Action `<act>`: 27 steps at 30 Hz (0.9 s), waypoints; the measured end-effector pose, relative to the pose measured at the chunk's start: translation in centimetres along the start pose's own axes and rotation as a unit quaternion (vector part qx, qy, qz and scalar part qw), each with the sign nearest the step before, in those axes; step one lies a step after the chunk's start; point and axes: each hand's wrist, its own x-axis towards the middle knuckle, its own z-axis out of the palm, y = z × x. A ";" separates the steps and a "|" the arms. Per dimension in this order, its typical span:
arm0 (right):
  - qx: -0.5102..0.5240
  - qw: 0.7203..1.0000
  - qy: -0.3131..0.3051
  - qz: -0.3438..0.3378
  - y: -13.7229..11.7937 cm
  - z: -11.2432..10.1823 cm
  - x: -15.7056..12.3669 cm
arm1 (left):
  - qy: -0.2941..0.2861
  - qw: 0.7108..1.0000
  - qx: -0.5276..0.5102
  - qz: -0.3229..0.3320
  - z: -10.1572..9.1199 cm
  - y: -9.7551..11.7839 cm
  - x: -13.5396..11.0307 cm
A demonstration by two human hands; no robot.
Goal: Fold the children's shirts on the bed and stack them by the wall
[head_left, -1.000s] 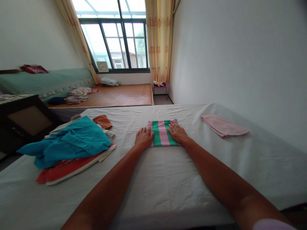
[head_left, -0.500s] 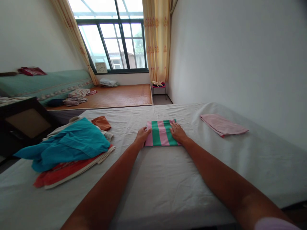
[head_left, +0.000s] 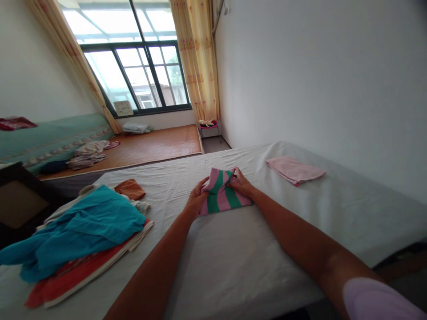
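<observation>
A folded cloth with pink and green stripes lies on the white sheet in front of me, its far part bunched and lifted. My left hand is closed on its left side, thumb on top and fingers behind. On the far right part, my right hand pinches the fabric between thumb and fingers. The exact number of layers in each grip cannot be made out. To the right lies a folded pink cloth, apart from both hands.
On the left of the white sheet is a pile with a turquoise garment, a red cloth and a brown cloth. Beyond are a bed with a brown mat, a dark cabinet and a small stool. A wall borders the right.
Both hands have gone from lying flat at the striped cloth's sides to gripping it, and its far part is now raised and creased. The view has turned right and tilted.
</observation>
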 end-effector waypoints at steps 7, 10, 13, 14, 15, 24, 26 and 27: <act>0.197 0.975 -0.047 0.094 -2.0 -0.2 -0.3 | 0.033 0.996 -0.074 -0.026 -0.2 1.3 -0.7; 0.162 0.981 -0.077 0.080 -2.3 0.0 -0.6 | 0.034 0.992 -0.101 -0.075 -0.7 1.3 -0.7; 0.062 0.995 -0.065 0.035 -2.5 0.4 -0.8 | 0.026 0.979 -0.110 -0.169 -1.0 1.3 -0.8; 0.025 0.998 -0.059 0.022 -2.5 0.6 -0.8 | 0.025 0.976 -0.106 -0.191 -0.9 1.3 -0.9; -0.008 0.998 -0.053 0.011 -2.6 0.7 -0.9 | 0.024 0.974 -0.100 -0.202 -0.9 1.2 -1.0; 0.110 0.992 -0.062 0.016 -2.9 0.7 -1.4 | -0.009 0.990 -0.089 -0.111 -0.2 1.1 -1.5; 0.190 0.978 -0.077 0.034 -3.3 0.3 -1.6 | -0.010 0.988 -0.099 -0.120 -0.4 1.1 -1.4; 0.226 0.969 -0.088 0.048 -3.6 0.1 -1.7 | -0.010 0.986 -0.103 -0.128 -0.5 1.1 -1.3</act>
